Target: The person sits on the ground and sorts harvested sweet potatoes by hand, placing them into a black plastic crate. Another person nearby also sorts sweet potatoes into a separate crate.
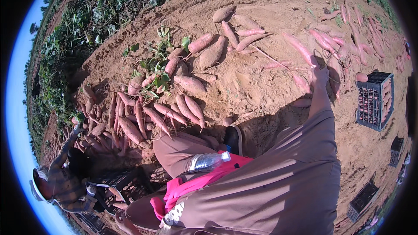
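Note:
My right hand [319,75] is stretched out over the soil, closed around the lower end of a long pink sweet potato [298,48]. More sweet potatoes [324,41] lie close beyond it. At the lower left edge, part of my left hand [124,223] shows beside a black plastic crate [112,178] that holds some sweet potatoes; its fingers are not clear. A heap of sweet potatoes [130,129] lies before my bent leg. Larger ones [212,53] are spread across the sandy ground further up.
A co-worker [67,186] in a checked shirt crouches at the left, one arm reaching to the heap. A filled crate [375,101] stands at the right, with other crates [363,200] beyond. Leafy vines [94,23] border the soil. A plastic bottle [209,162] rests against my clothing.

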`<state>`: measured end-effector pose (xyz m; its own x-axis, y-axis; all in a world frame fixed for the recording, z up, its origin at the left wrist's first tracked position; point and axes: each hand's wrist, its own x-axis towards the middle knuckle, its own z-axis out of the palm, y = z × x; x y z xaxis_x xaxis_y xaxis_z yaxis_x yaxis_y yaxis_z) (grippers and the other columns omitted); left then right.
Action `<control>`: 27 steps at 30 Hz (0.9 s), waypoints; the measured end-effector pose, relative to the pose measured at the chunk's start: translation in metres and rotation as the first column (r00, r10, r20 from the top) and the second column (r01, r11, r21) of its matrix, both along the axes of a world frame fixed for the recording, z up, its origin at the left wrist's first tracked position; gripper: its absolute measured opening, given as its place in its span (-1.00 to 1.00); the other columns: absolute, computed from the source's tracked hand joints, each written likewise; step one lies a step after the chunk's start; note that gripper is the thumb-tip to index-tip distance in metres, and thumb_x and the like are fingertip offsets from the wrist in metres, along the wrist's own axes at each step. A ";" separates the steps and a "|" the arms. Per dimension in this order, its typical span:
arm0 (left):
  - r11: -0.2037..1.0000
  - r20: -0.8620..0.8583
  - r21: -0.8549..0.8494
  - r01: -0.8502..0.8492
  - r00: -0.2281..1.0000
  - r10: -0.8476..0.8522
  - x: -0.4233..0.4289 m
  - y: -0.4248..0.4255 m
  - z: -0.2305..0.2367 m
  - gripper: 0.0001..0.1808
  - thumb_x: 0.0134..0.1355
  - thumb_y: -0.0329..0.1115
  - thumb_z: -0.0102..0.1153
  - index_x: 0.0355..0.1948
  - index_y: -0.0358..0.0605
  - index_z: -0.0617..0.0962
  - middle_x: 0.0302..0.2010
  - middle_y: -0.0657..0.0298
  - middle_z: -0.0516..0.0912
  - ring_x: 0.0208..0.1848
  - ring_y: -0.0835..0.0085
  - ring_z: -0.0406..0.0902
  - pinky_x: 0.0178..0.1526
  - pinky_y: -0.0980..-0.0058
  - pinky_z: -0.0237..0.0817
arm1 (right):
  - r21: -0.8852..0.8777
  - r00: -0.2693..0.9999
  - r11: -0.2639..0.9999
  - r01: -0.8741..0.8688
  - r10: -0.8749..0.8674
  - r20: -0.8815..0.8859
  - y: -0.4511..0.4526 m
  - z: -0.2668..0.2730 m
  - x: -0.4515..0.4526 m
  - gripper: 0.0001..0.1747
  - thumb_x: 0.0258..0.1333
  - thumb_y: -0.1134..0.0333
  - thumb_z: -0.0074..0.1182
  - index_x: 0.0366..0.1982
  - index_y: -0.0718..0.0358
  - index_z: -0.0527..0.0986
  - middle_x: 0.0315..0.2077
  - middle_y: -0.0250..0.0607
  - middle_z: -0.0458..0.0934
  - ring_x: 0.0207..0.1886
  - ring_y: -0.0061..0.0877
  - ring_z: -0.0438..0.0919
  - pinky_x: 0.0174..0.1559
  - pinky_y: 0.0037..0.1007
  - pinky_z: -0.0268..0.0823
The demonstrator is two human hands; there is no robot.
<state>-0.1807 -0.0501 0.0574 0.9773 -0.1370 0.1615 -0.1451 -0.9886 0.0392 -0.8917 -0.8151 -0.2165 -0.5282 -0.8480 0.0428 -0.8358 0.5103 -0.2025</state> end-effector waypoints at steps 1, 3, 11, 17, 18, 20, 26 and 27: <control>0.996 -0.017 -0.040 -0.084 0.996 0.084 -0.005 0.014 0.004 -0.66 0.15 -0.36 0.07 -0.05 -0.22 0.59 -0.11 0.14 0.65 -0.06 0.28 0.58 0.01 0.36 0.35 | 0.077 1.000 0.997 0.030 -0.030 0.006 -0.009 -0.002 0.000 0.08 -0.12 -0.12 0.25 0.31 0.34 0.10 0.22 0.12 0.27 0.29 -0.13 0.26 0.29 -0.24 0.14; 0.972 -0.069 -0.095 -0.214 0.976 0.208 -0.017 0.039 0.001 -0.66 0.15 -0.36 0.07 -0.05 -0.22 0.59 -0.11 0.14 0.66 -0.08 0.28 0.58 0.00 0.36 0.36 | 0.161 0.998 0.986 -0.035 0.026 0.058 -0.019 -0.003 0.008 0.11 -0.11 -0.10 0.26 0.34 0.30 0.02 0.25 0.10 0.24 0.29 -0.14 0.27 0.29 -0.22 0.16; 0.898 -0.202 -0.201 -0.392 0.914 0.353 -0.041 0.078 -0.036 -0.68 0.16 -0.38 0.08 -0.06 -0.21 0.59 -0.14 0.14 0.67 -0.14 0.30 0.59 -0.04 0.37 0.38 | 0.373 0.979 0.907 -0.193 0.150 0.139 -0.012 -0.014 0.083 -0.32 0.04 -0.03 0.16 0.02 0.33 0.31 -0.05 0.11 0.52 0.01 -0.12 0.53 0.01 -0.16 0.35; 0.861 -0.251 -0.327 -0.390 0.914 0.319 -0.038 0.102 -0.048 -0.69 0.16 -0.39 0.09 -0.06 -0.21 0.60 -0.16 0.15 0.67 -0.19 0.31 0.60 -0.08 0.37 0.40 | 0.160 -0.254 0.985 0.070 -0.137 0.957 0.075 -0.009 0.156 -0.62 0.10 -0.08 0.15 -0.43 0.05 0.38 -0.67 -0.42 0.32 -0.73 -0.66 0.23 -0.71 -0.60 0.01; 0.855 -0.247 -0.356 -0.376 0.921 0.302 -0.038 0.106 -0.047 -0.69 0.16 -0.40 0.09 -0.06 -0.21 0.60 -0.16 0.15 0.67 -0.19 0.31 0.60 -0.08 0.37 0.40 | 0.148 -0.515 0.988 -0.040 -0.148 0.844 0.107 0.001 0.166 -0.56 0.07 -0.14 0.15 -0.28 0.05 0.40 -0.60 -0.38 0.37 -0.63 -0.64 0.33 -0.63 -0.60 0.09; 0.846 -0.228 -0.422 -0.326 0.941 0.249 -0.036 0.106 -0.041 -0.70 0.16 -0.40 0.09 -0.06 -0.21 0.60 -0.17 0.15 0.68 -0.21 0.32 0.61 -0.09 0.37 0.41 | 0.116 -0.533 0.981 -0.156 -0.183 0.826 0.160 0.018 0.204 -0.33 0.08 -0.17 0.11 0.06 0.13 0.35 -0.51 -0.38 0.42 -0.52 -0.60 0.38 -0.50 -0.61 0.18; 0.943 0.002 -0.318 -0.102 0.994 0.109 -0.009 0.053 -0.031 -0.75 0.23 -0.44 0.04 -0.10 -0.25 0.60 -0.20 0.17 0.68 -0.19 0.38 0.61 -0.10 0.46 0.41 | -0.010 -0.260 0.828 -0.560 -0.165 0.951 0.180 0.061 0.318 -0.49 -0.02 0.07 0.25 -0.11 0.20 0.41 -0.49 -0.23 0.49 -0.62 -0.58 0.42 -0.63 -0.60 0.26; 0.931 -0.015 -0.358 -0.074 0.997 0.074 -0.005 0.042 -0.030 -0.75 0.24 -0.49 0.03 -0.07 -0.30 0.58 -0.15 0.14 0.67 -0.15 0.38 0.60 -0.05 0.48 0.40 | 0.049 -0.368 0.797 -0.602 -0.331 0.869 0.191 0.068 0.334 -0.49 -0.06 0.05 0.26 -0.15 0.20 0.41 -0.57 -0.33 0.42 -0.65 -0.64 0.37 -0.65 -0.60 0.24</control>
<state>-0.1855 -0.0085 0.0273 0.9827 0.0022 0.1851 -0.0719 -0.9170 0.3923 -0.5577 -0.6240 -0.1487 0.6748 -0.5223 -0.5213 0.1433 0.7857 -0.6018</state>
